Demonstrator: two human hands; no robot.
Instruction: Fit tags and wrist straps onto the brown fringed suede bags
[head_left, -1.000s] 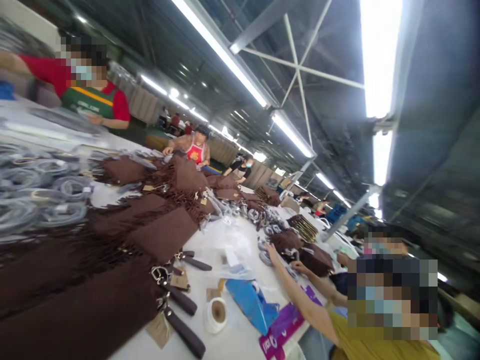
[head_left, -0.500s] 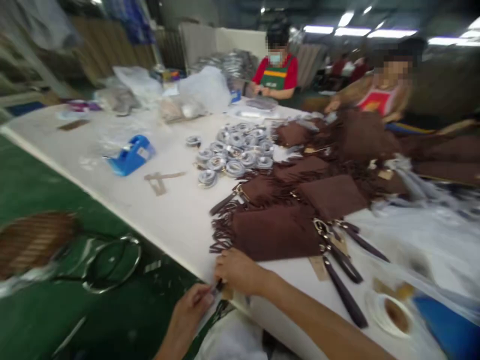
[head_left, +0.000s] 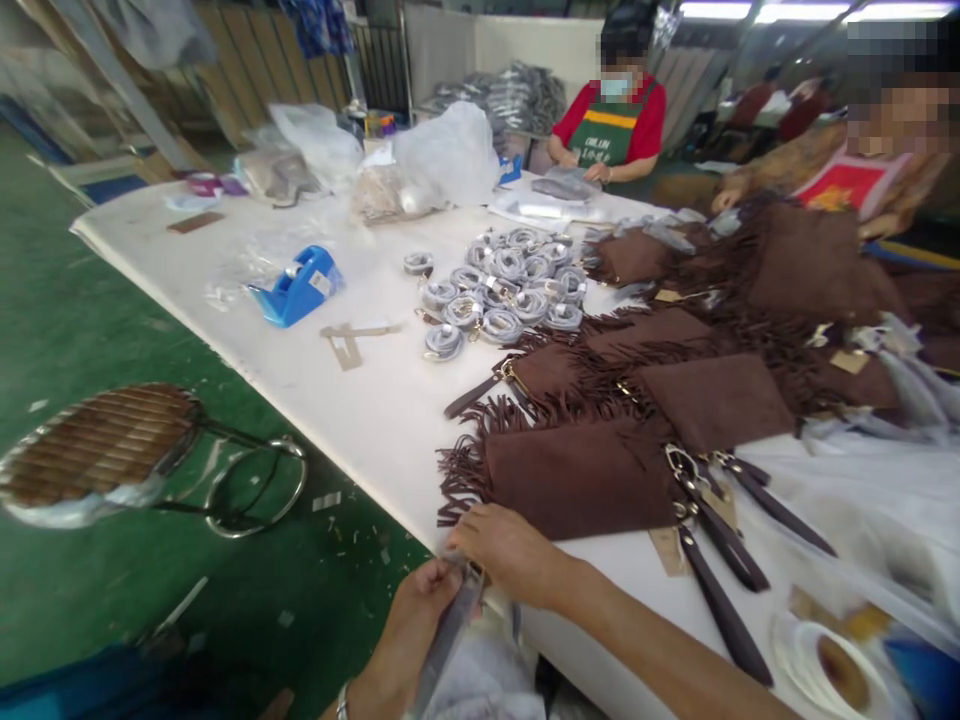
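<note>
My left hand (head_left: 420,610) and my right hand (head_left: 504,552) meet at the near edge of the white table (head_left: 360,400). Both pinch a thin grey strip (head_left: 448,634) that hangs down over a clear plastic bag (head_left: 484,685) on my lap. Just beyond my right hand lies a brown suede fringed bag (head_left: 577,478) with dark straps (head_left: 720,590) and a metal clasp. More brown fringed bags (head_left: 712,395) overlap behind it.
A pile of coiled grey straps (head_left: 502,290), a blue tape dispenser (head_left: 296,285) and plastic bags (head_left: 442,155) lie on the table. A tape roll (head_left: 821,665) sits at right. Two people work across the table. A stool (head_left: 97,450) lies tipped on the green floor.
The view swung down from the ceiling to the table edge, then steadied. My two hands came together and the left hand now grips the grey strip more clearly.
</note>
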